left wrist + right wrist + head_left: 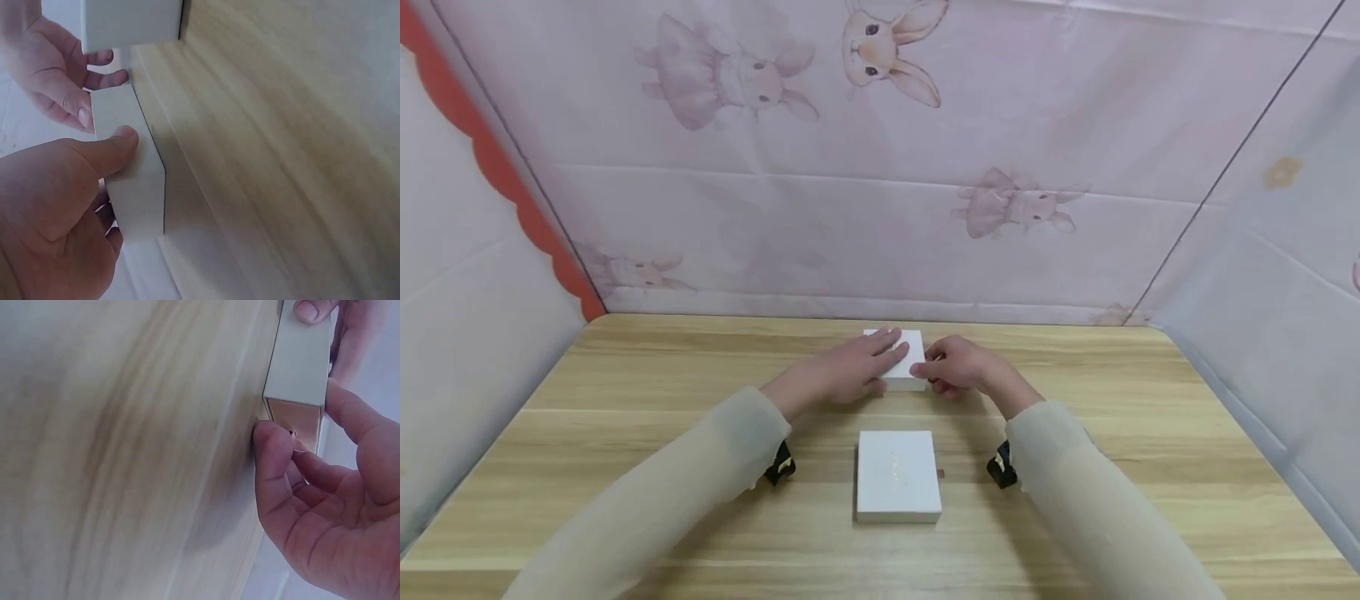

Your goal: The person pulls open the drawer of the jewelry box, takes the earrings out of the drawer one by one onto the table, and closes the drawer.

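A white drawer-style box (914, 346) lies near the table's back edge. My left hand (859, 367) holds it from the left, fingers spread over the top; in the left wrist view the thumb (122, 150) presses its near side. At the box's right end is my right hand (962, 367), fingers curled. The right wrist view shows a pinkish drawer end (303, 419) with a small pull tab (294, 435) between the right fingers, while the right thumb (350, 411) touches the box's upper corner. Part of the tab is hidden by the fingers.
Nearer to me, a second white box (897, 475) with faint gold lettering lies flat, a small brown tab (941, 473) at its right side. Rabbit-printed fabric (865, 233) hangs behind the wood-grain table (662, 367). Dark bands (1002, 467) hang below both sleeves.
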`<state>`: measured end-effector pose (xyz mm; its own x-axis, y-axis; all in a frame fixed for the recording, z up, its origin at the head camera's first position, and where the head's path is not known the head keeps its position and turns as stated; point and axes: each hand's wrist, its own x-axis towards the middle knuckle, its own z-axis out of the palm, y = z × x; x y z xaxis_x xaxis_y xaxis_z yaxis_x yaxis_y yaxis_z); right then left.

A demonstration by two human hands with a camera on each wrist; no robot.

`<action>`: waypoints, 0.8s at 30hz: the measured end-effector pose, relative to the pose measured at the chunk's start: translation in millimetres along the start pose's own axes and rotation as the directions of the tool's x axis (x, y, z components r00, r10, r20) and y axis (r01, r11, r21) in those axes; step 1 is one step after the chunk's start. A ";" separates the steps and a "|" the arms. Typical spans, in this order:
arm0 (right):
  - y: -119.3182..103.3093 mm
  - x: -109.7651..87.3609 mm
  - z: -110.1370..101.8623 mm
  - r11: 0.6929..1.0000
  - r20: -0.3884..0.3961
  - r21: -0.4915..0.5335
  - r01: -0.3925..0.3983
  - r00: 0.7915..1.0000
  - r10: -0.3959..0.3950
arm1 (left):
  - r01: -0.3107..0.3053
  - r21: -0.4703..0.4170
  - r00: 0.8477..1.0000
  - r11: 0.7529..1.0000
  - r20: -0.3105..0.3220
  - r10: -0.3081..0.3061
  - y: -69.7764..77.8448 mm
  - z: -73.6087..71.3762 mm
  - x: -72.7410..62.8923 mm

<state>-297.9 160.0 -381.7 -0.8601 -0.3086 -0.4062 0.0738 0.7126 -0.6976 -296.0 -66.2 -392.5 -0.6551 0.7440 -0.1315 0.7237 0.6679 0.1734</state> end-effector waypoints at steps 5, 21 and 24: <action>1.5 -6.1 3.3 0.999 0.000 -0.020 0.030 1.000 -0.030 | 0.000 0.000 1.000 1.000 -0.015 0.000 7.1 3.1 -4.8; 5.0 -29.9 8.6 0.990 0.011 -0.137 0.037 0.999 -0.036 | -0.030 0.044 0.998 0.999 -0.047 0.033 32.4 16.8 -20.5; 2.6 -34.5 10.8 0.989 0.020 -0.145 0.037 0.999 -0.035 | -0.028 0.053 0.999 0.998 -0.037 0.030 36.9 16.1 -26.0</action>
<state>-262.6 165.7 -375.9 -0.8521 -0.3454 -0.3932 -0.0322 0.7845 -0.6193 -248.8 -60.6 -398.4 -0.6409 0.7622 -0.0905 0.7521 0.6472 0.1246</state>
